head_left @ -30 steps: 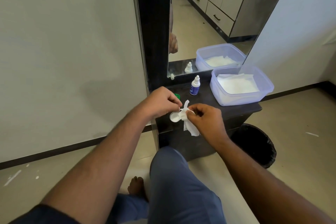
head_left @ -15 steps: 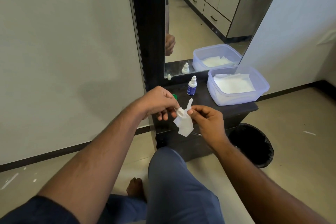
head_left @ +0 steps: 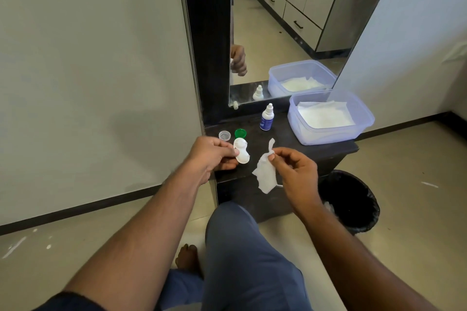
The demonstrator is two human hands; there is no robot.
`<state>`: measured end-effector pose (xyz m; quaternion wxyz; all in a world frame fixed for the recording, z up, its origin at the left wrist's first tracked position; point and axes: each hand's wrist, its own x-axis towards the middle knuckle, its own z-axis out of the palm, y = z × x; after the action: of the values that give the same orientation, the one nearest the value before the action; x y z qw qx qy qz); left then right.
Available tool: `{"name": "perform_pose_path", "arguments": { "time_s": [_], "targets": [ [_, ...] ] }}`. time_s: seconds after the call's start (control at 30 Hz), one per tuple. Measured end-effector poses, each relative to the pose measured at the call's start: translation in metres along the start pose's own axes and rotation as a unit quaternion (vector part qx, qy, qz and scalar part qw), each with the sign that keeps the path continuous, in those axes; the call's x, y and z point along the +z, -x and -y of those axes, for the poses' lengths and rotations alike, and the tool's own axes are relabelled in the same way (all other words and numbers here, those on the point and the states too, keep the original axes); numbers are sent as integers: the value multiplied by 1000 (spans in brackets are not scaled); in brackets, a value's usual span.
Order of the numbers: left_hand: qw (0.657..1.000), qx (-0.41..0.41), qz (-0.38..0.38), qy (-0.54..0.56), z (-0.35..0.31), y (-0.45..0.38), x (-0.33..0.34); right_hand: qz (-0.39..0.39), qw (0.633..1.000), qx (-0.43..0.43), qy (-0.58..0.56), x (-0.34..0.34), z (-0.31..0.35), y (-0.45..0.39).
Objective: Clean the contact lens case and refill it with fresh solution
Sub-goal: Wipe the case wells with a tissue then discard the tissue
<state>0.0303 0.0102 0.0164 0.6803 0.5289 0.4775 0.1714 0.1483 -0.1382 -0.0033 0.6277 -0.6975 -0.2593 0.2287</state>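
Observation:
My left hand [head_left: 213, 155] pinches a white two-well contact lens case [head_left: 241, 151] just above the dark shelf [head_left: 298, 144]. To its right, my right hand [head_left: 294, 171] holds a crumpled white tissue [head_left: 265, 174] by its upper part, and the tissue hangs apart from the case. Two loose caps lie on the shelf behind the case, one clear [head_left: 224, 135] and one green [head_left: 240, 133]. A small solution bottle [head_left: 266, 117] with a blue label and white cap stands upright further back.
A translucent blue tub [head_left: 364, 118] holding white tissues sits on the shelf's right end. A mirror [head_left: 285, 33] rises behind the shelf. A black bin [head_left: 353, 199] stands on the floor to the right. My knee [head_left: 235, 230] is directly below the shelf.
My hands have drawn apart: the tissue came off the case and moved right with my right hand. The case is now uncovered in my left hand, and both caps show on the shelf.

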Motion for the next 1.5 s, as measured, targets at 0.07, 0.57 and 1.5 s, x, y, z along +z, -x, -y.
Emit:
{"name": "perform_pose_path", "arguments": {
  "time_s": [0.07, 0.57, 1.5],
  "targets": [
    [998, -24, 3, 52, 9, -2, 0, 7, 1000, -7, 17, 2, -1, -1],
    [994, -18, -10, 108, 26, -6, 7, 83, 940, -152, 295, 20, -13, -18],
    [998, -25, -32, 53, 27, -7, 6, 166, 797, -355, 459, 36, -16, -16]
  ]
}}
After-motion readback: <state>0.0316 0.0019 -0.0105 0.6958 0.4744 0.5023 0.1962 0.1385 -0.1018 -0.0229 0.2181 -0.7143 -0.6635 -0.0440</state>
